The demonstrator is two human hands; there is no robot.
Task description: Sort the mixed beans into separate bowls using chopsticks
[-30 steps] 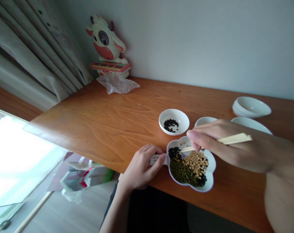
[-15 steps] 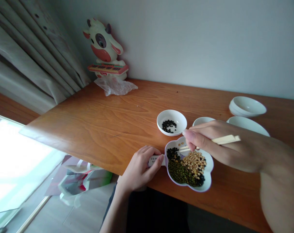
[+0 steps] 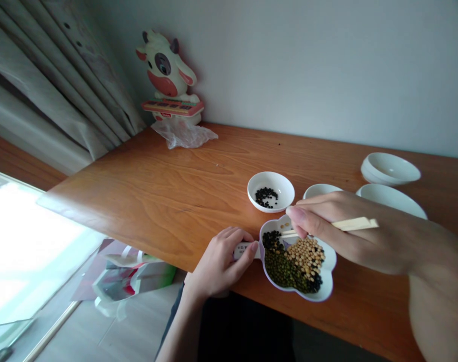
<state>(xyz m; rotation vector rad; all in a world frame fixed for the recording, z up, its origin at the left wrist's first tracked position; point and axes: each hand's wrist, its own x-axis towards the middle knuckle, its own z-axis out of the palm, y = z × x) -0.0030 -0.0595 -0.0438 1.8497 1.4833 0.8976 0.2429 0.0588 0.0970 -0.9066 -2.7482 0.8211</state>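
Observation:
A white flower-shaped dish at the table's near edge holds black, green and yellow beans mixed together. My left hand grips the dish's short handle at its left side. My right hand holds a pair of wooden chopsticks, their tips down over the black beans at the dish's upper left. Just behind stands a small white bowl with some black beans in it.
Three more white bowls stand at the right, one partly hidden behind my right hand. A cow toy and crumpled clear plastic sit at the far corner by the curtain. Bags lie on the floor below the wooden table.
Both hands keep their hold. The chopstick tips stay over the black beans in the dish; only the view shifts slightly.

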